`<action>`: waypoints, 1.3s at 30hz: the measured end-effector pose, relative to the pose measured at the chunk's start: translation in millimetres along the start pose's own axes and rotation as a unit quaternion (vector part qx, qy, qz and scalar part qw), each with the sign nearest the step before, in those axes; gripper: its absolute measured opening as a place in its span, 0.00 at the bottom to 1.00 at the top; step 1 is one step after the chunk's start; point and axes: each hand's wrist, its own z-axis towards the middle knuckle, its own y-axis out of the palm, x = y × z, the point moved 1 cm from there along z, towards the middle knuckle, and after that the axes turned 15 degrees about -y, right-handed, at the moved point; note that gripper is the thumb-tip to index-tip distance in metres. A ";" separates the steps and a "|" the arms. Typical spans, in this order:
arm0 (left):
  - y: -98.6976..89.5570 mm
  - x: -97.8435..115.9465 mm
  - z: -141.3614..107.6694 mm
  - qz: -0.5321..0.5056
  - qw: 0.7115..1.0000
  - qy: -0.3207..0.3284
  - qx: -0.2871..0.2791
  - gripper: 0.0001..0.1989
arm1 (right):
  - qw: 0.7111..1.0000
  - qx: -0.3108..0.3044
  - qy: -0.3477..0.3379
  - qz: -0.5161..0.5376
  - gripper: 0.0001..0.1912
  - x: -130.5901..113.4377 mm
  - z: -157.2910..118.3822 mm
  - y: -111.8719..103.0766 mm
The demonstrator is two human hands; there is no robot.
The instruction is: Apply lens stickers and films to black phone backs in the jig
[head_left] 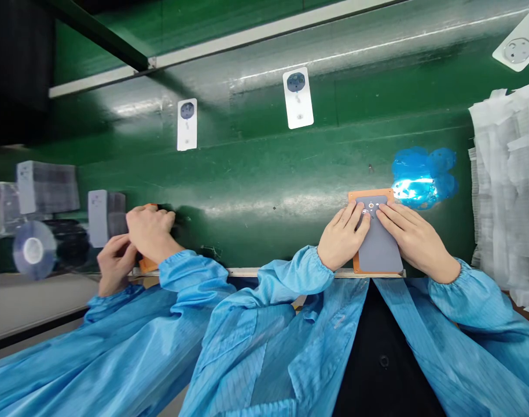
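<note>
A flat grey panel [379,246] with small holes near its top lies on an orange fixture [357,195] at the table's near edge. From the left, my left hand [345,233] rests on the panel, its fingers extended over the upper part near the holes. Opposite it, my right hand [414,234] lies with fingers stretched across the panel's upper right edge. The fingertips of both hands are close together but apart. Just beyond my right hand is a pile of shiny blue film pieces [425,176].
White plates [299,107] [187,136] lie farther back. White sheets [507,191] are stacked at right. At left, a co-worker's hands [149,231] work over another orange fixture [148,265], beside grey panels [98,219] and a tape roll [33,251].
</note>
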 end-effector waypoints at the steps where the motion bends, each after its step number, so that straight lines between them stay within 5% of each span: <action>1: 3.1 -0.7 1.7 0.006 1.000 -0.001 -0.003 0.17 | 1.000 -0.015 0.001 -0.006 0.27 -0.2 2.5 2.7; 19: -6.3 12.5 -23.1 -0.010 0.996 -0.014 -0.083 0.28 | 0.998 -0.056 0.015 -0.013 0.40 -25.0 -16.1 4.1; 25: -12.1 -13.6 -7.2 -0.132 0.987 0.010 -0.093 0.30 | 0.995 0.054 -0.035 0.075 0.33 -25.9 -18.2 -7.1; 28: -13.0 -18.0 6.3 -0.307 0.949 -0.077 -0.014 0.32 | 0.951 0.214 0.021 0.220 0.27 -25.3 -11.4 -21.8; 31: -16.7 -1.7 17.2 -0.504 0.842 -0.182 0.067 0.20 | 0.829 0.366 0.144 0.398 0.20 -17.9 -10.3 -23.0; 33: -23.4 15.9 22.7 -0.569 0.792 -0.192 0.107 0.08 | 0.773 0.380 0.206 0.464 0.20 -9.0 -15.3 -12.7; 39: -53.1 50.2 33.8 -0.500 0.837 -0.071 0.210 0.07 | 0.767 0.342 0.238 0.488 0.27 18.5 -42.7 23.3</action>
